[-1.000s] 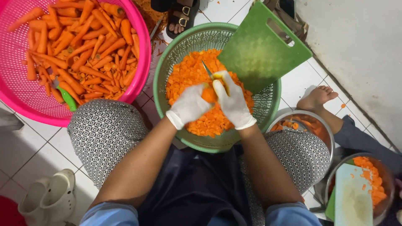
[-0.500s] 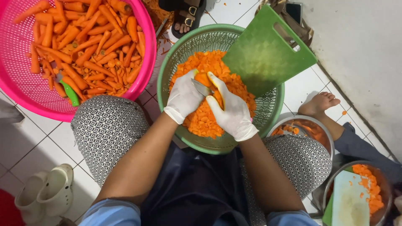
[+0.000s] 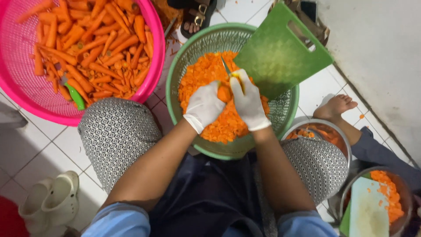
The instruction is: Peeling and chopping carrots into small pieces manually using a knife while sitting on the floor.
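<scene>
The left hand [image 3: 204, 106], in a white glove, is closed around a stub of carrot [image 3: 224, 93], fingers curled over its near end so only the blunt orange tip shows. The right hand [image 3: 248, 102], gloved the same, is clenched on a small knife [image 3: 226, 68]; its thin blade pokes up past the knuckles, and the handle is buried in the fist. Both hands meet, touching, over a green mesh basket [image 3: 199, 46] that rests between the person's knees.

The basket is round plastic with a fine lattice wall, and it is heaped with chopped carrot [image 3: 206, 74], small rough orange pieces. A green cutting board [image 3: 280, 52], flat with a slot handle, leans tilted across the basket's far rim. To the left sits a pink mesh basket [image 3: 17, 94] full of whole peeled carrots [image 3: 94, 48], long and smooth, with a green peeler [image 3: 75, 96] lying among them.
</scene>
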